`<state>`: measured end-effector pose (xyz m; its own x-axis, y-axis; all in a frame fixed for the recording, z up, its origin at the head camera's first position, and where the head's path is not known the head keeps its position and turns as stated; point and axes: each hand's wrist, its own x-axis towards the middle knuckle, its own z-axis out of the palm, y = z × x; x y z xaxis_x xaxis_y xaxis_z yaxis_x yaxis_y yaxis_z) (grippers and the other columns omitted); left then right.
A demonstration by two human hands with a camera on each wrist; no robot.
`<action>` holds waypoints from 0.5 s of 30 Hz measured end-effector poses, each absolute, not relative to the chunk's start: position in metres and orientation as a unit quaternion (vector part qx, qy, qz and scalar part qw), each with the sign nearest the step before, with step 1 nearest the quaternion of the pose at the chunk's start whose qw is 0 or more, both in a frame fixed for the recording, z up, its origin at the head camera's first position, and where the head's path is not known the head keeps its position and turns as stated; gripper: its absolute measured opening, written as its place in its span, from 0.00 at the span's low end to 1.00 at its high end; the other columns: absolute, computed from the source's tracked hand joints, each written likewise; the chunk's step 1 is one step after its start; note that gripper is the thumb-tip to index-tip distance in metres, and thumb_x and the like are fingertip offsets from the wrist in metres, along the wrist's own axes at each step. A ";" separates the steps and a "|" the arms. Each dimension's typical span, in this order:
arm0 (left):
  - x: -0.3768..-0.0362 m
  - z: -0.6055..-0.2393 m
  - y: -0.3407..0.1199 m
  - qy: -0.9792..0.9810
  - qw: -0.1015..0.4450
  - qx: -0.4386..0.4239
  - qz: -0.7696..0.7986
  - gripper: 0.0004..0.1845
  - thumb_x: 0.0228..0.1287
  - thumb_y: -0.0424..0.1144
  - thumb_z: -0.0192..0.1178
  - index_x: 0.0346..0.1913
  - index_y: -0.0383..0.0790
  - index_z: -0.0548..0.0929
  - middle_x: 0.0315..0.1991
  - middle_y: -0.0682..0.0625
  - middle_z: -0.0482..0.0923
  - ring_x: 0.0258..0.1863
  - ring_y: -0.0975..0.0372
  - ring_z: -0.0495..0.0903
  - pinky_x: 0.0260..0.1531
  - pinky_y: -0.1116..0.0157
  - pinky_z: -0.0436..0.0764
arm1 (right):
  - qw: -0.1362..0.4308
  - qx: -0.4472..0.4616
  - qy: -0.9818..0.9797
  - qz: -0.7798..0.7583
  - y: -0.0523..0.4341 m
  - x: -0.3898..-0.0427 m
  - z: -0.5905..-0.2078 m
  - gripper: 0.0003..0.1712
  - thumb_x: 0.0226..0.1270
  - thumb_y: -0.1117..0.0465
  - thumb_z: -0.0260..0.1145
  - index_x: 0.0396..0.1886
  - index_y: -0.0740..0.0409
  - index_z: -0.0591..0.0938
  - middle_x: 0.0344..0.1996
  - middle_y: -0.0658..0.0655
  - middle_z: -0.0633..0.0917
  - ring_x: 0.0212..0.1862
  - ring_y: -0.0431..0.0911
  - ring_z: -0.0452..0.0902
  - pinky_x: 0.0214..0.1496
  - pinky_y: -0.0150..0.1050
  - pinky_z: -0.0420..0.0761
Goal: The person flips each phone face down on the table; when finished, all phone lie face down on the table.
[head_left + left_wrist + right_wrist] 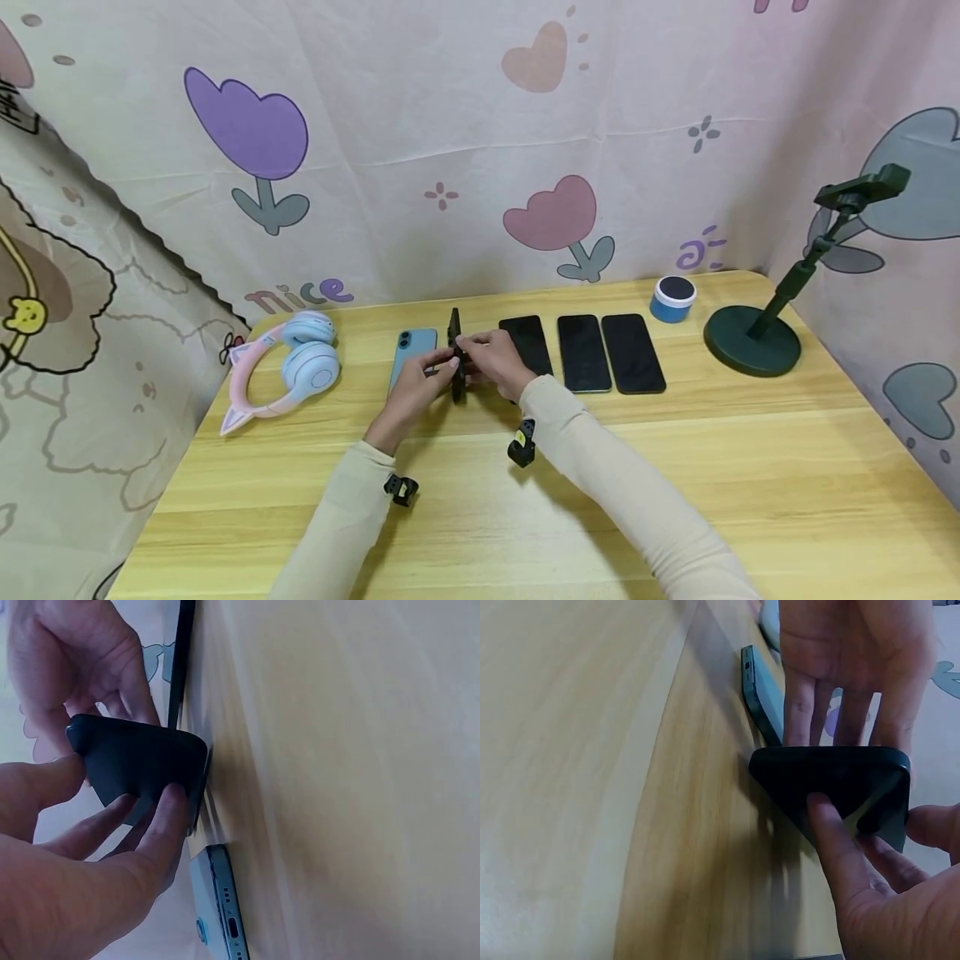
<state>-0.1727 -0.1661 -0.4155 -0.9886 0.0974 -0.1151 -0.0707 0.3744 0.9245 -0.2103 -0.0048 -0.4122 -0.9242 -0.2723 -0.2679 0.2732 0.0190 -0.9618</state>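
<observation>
A black phone stands on its long edge over the table, held between both hands. My left hand grips it from the left side, thumb on the near upper edge and fingertips against its face in the left wrist view. From the other side my right hand holds it by thumb and fingers, which press on the dark face of the phone in the right wrist view. Just left of it lies a light blue phone, back up with two camera lenses showing, partly hidden by the left hand.
Right of the hands, three black phones lie in a row: one partly behind the right hand, then another and a third. Cat-ear headphones lie left. A blue-white jar and dark green stand are at right.
</observation>
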 end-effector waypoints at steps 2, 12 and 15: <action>-0.173 -0.417 -0.166 0.832 0.073 0.013 0.550 0.25 0.77 0.39 0.57 0.70 0.29 0.72 0.69 0.33 0.70 0.66 0.43 0.72 0.64 0.49 0.73 | 0.187 -0.002 0.688 -0.701 -0.004 -0.210 -0.411 0.22 0.78 0.55 0.61 0.61 0.67 0.81 0.47 0.63 0.86 0.37 0.47 0.87 0.46 0.48 0.87; -0.173 -0.419 -0.158 0.840 0.081 0.023 0.536 0.27 0.77 0.42 0.58 0.72 0.32 0.71 0.71 0.35 0.67 0.67 0.42 0.71 0.62 0.48 0.74 | 0.144 0.014 0.695 -0.704 0.001 -0.210 -0.412 0.16 0.75 0.59 0.65 0.53 0.67 0.85 0.45 0.62 0.84 0.35 0.48 0.86 0.41 0.46 0.88; -0.172 -0.418 -0.156 0.853 0.078 0.032 0.515 0.28 0.77 0.43 0.57 0.73 0.32 0.70 0.71 0.35 0.67 0.67 0.42 0.71 0.61 0.48 0.75 | 0.124 0.011 0.705 -0.698 0.002 -0.209 -0.414 0.14 0.74 0.60 0.66 0.50 0.66 0.86 0.42 0.62 0.85 0.34 0.47 0.86 0.41 0.47 0.87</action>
